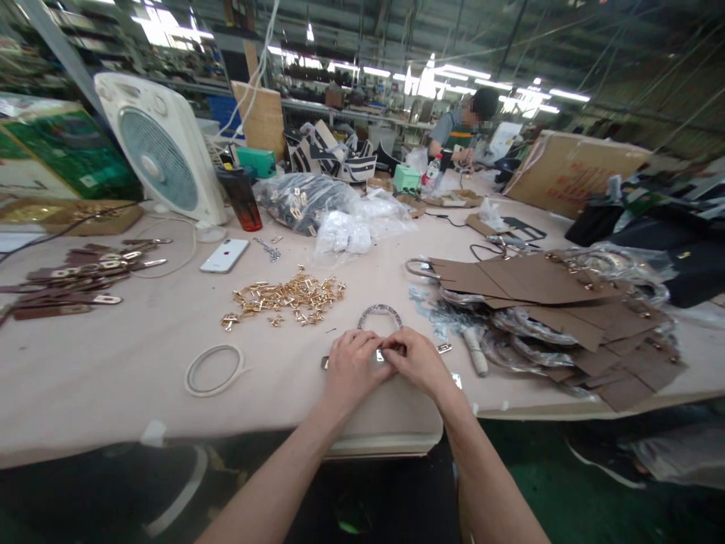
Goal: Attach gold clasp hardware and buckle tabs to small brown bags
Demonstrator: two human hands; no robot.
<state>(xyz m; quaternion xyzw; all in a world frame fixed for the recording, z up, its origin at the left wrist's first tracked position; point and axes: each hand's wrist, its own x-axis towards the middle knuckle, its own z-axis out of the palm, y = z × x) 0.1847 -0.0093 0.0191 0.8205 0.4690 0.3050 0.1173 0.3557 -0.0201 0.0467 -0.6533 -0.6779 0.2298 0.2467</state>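
My left hand [352,366] and my right hand [415,360] meet at the near edge of the beige table [102,370]. Both have their fingers pinched together on the ends of a curved, plastic-wrapped bag handle [379,311] that arches away from me. A small metal piece shows between my fingertips, mostly hidden. A heap of several small gold metal fittings [286,296] lies just beyond my left hand. A white ring of cord [214,369] lies to the left.
A stack of brown card pieces with wrapped handles [560,317] fills the right. A white phone [224,255], a dark tumbler [242,198], a white fan [161,147] and plastic bags [334,208] stand further back. Brown straps [73,279] lie left. Another person [461,128] works at the far end.
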